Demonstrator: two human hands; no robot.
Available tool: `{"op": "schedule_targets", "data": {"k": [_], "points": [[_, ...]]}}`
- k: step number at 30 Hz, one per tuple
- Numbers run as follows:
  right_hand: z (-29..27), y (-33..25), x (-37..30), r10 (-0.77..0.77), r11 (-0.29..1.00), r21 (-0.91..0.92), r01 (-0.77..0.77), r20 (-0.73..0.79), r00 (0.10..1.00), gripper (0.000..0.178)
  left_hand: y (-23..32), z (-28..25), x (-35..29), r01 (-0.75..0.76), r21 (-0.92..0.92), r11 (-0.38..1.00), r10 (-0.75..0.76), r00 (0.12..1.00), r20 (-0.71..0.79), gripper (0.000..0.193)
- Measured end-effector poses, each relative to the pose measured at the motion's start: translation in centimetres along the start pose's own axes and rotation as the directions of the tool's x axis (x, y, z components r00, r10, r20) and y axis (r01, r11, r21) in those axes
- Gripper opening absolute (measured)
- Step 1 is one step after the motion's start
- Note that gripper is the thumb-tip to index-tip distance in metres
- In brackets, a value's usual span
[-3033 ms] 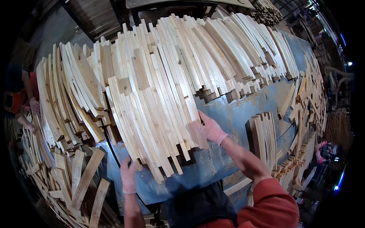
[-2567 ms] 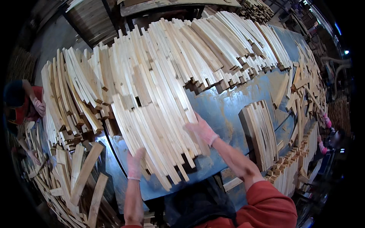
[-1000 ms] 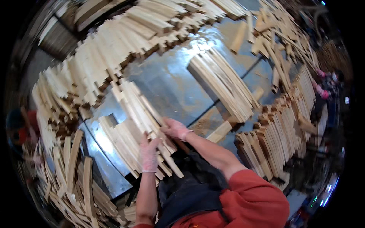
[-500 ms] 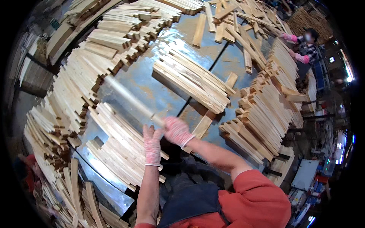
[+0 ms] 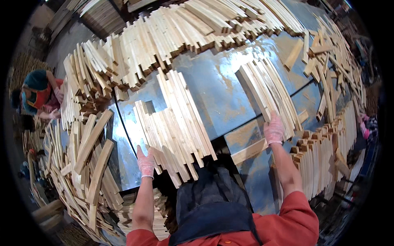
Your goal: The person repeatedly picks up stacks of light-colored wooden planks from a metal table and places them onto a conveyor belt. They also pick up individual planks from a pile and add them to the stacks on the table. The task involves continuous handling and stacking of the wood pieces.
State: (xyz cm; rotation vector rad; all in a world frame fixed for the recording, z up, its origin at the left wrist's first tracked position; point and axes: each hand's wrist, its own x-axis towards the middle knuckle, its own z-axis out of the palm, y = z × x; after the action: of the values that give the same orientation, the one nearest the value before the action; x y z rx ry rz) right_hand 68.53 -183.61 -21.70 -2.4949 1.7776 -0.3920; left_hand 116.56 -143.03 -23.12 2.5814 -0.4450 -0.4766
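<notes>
Several pale wooden strips [image 5: 172, 131] lie side by side in a flat stack in front of me, their near ends uneven. My left hand [image 5: 146, 162], in a pink-and-white knit glove, is at the left edge of this stack near its front, fingers apart. My right hand [image 5: 274, 130], gloved alike, rests against the near left end of a second bundle of wooden strips [image 5: 273, 96], its fingers stretched along the side. Neither hand is wrapped round a strip. Beneath the second bundle's near end, a short crosswise board [image 5: 250, 151] sticks out.
A long row of stacked strips [image 5: 164, 37] lines the metal table's [image 5: 217, 90] far side. Loose boards [image 5: 92, 151] heap up at left, more [image 5: 324, 61] at far right. Another stacked row [image 5: 324, 160] stands right. Co-workers [image 5: 39, 92] stand at the far left and right edges.
My view has turned left. The strip that my right hand was swinging has left it. My hands have parted, the left to the near stack's left edge, the right to the second bundle.
</notes>
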Motion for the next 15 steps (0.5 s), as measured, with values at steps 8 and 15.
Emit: {"op": "schedule_targets", "data": {"k": [8,15], "points": [[7.3,-26.4,2.4,-0.133,0.927,0.352,-0.129,0.631,0.764,0.051,-2.2,3.1,4.3,-0.05,0.193,0.98,0.008,0.977,0.212,0.103],[7.8,-33.4,-1.3,0.08,0.829,0.388,-0.402,0.629,0.773,0.059,2.7,-0.4,1.5,0.414,-0.709,0.571,-0.093,0.891,0.445,0.089]]}}
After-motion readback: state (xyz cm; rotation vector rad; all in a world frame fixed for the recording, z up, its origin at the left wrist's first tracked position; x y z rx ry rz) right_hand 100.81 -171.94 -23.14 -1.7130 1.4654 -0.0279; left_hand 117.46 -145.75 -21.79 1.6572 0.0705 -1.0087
